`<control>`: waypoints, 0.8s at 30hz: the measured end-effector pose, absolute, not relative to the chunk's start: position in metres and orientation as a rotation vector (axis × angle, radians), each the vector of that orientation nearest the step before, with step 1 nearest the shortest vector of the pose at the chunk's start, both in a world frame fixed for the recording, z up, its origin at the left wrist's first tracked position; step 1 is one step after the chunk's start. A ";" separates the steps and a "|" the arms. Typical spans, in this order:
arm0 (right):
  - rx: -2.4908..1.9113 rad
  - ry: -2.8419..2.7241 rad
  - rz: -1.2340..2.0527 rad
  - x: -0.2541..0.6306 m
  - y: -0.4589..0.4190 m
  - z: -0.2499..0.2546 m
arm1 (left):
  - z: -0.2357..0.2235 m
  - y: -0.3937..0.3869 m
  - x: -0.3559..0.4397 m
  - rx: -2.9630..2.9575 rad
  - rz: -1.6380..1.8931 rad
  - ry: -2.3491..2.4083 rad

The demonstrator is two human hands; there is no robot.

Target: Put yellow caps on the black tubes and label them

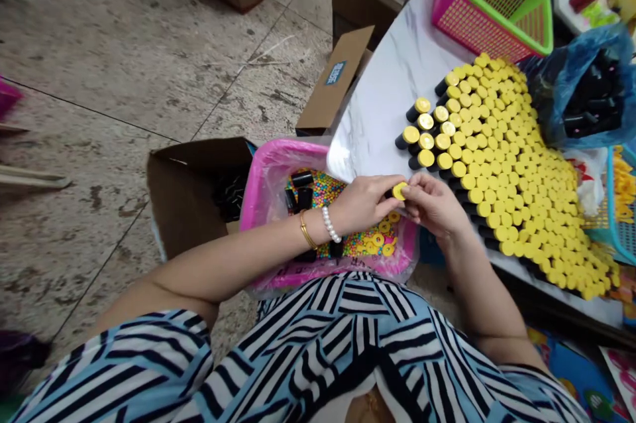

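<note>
Over the pink basin [252, 211], my left hand [365, 203] is closed around a small black tube, most of which its fingers hide. A round yellow cap [399, 191] shows at the tube's end. My right hand [431, 203] pinches that cap from the other side, thumb on its edge. Beneath my hands, the plastic-lined basin holds many small coloured beads [325, 188], loose yellow caps [378, 239] and several black tubes [305, 197]. To the right, a dense group of yellow-capped black tubes [501, 164] stands upright on the white marbled table [377, 111].
A green and pink basket [497, 18] stands at the table's back. Beside the tubes are a blue plastic bag [556, 88] of black pieces and a blue basket [609, 211] with yellow pieces. Open cardboard boxes [186, 211] sit on the floor left of the basin and behind it.
</note>
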State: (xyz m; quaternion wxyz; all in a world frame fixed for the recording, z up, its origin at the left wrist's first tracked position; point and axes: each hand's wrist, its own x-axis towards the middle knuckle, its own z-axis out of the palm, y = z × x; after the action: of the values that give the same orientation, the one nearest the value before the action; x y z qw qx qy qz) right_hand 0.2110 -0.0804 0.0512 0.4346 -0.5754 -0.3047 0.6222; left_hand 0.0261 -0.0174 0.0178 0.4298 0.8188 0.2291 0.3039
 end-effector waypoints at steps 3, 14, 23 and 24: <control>-1.531 -0.921 1.437 0.202 -0.073 0.058 | 0.019 -0.017 0.029 2.098 0.775 0.637; -1.846 -1.396 0.385 0.177 -0.103 0.038 | 0.007 -0.018 0.016 2.155 0.764 0.544; -2.065 -1.635 -0.025 0.197 -0.095 0.038 | 0.006 -0.044 -0.060 2.158 0.803 0.767; -2.068 -1.623 -0.022 0.196 -0.095 0.038 | 0.004 -0.050 -0.063 2.157 0.812 0.793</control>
State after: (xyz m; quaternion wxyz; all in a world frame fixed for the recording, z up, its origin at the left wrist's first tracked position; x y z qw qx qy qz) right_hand 0.1959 -0.0945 0.0375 0.2537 -0.7609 -0.5971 -0.0079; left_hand -0.0635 -0.0501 0.0038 0.3446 0.8307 0.3055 0.3127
